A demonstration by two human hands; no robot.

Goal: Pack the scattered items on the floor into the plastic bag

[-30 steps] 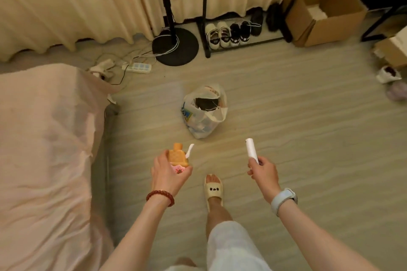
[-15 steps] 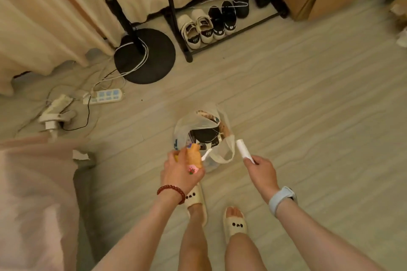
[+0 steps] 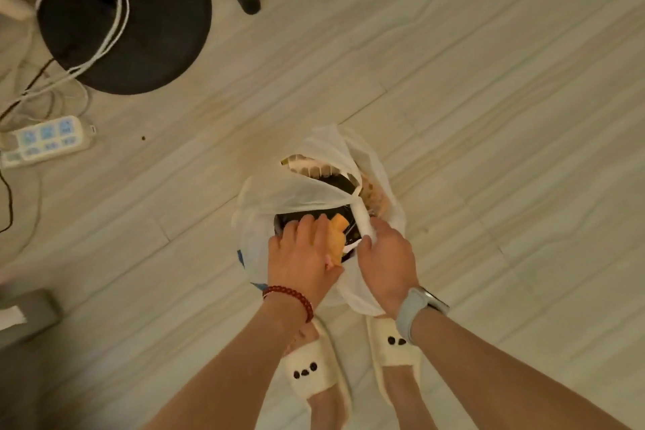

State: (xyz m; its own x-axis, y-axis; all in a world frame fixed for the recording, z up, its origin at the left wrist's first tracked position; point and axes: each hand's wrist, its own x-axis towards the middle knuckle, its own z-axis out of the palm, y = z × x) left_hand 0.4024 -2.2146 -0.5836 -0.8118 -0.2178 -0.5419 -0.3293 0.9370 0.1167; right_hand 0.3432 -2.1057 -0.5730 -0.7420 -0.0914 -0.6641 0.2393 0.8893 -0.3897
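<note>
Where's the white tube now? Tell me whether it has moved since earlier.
Yes. The white tube, gripped by the right hand, has moved forward to the plastic bag's mouth.

1. The pale wood-grain floor [image 3: 488, 115] carries everything.
2. A white plastic bag [image 3: 279, 195] sits on it at mid-frame.
3. Up and left of the bag: a black round stand base [image 3: 146, 28] with white cable.
4. Left of the bag: a power strip [image 3: 45, 141].

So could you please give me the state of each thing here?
plastic bag: open, standing on floor
orange item: held over bag mouth
white tube: held, tip in bag
left hand: gripping orange item
right hand: gripping tube
power strip: plugged in
</note>
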